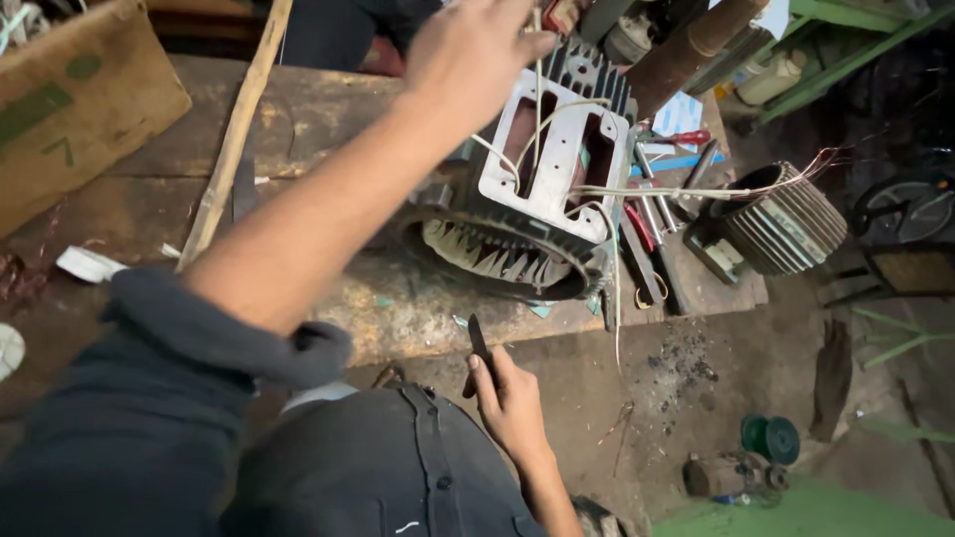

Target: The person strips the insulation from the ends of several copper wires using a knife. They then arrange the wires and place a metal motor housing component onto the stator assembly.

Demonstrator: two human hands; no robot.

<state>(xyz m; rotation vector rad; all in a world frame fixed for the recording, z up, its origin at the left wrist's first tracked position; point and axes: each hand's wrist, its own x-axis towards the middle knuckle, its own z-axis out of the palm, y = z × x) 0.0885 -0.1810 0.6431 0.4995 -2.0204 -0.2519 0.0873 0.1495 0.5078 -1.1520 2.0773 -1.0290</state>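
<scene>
grey cast metal makes up the motor housing (542, 189), which lies tilted on the worn wooden surface (328, 129) near its front edge, its round open end turned toward the person. inside that opening a ring of pale insulating paper wedges shows around the stator slots. a flat light-grey rectangular frame with two cut-out windows sits on the upper side of the body, and dark cooling fins run along the top behind it. thin whitish lead wires (637, 189) loop over the frame and trail off to the right. the left hand (477, 50) reaches over the housing with its fingers drawn together on one of these wires, pulling it upward. the right hand (507, 398) is low, below the surface edge, clamped on a slim dark tool (479, 348) that points up. a second finned motor body (786, 224) rests at the right end of the surface, with screwdrivers (652, 209) between the two.
</scene>
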